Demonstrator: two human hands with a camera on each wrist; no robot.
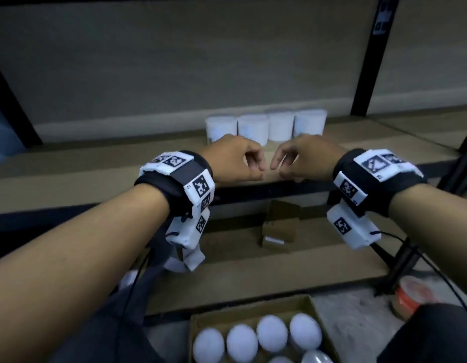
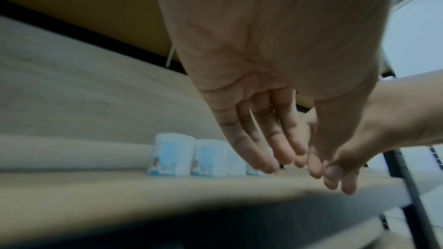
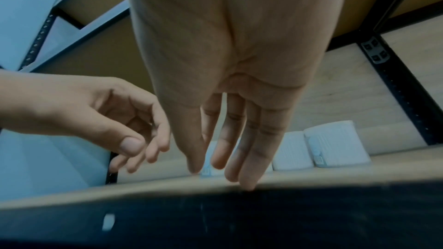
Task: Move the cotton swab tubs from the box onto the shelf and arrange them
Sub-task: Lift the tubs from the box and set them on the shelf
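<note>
Several white cotton swab tubs (image 1: 266,125) stand in a row at the back of the wooden shelf (image 1: 96,163); the row also shows in the left wrist view (image 2: 187,155) and the right wrist view (image 3: 333,144). My left hand (image 1: 240,159) and right hand (image 1: 297,158) hover side by side over the shelf's front part, in front of the row. Both hold nothing, with fingers relaxed and hanging down (image 2: 275,143) (image 3: 230,139). Below, an open cardboard box (image 1: 313,310) holds several more tubs (image 1: 271,334), seen from above as white lids.
A black metal upright (image 1: 368,58) bounds the shelf on the right. A small cardboard box (image 1: 279,226) sits on the lower shelf. A round tub with an orange band (image 1: 410,294) stands on the floor at right. Cables hang from both wrist units.
</note>
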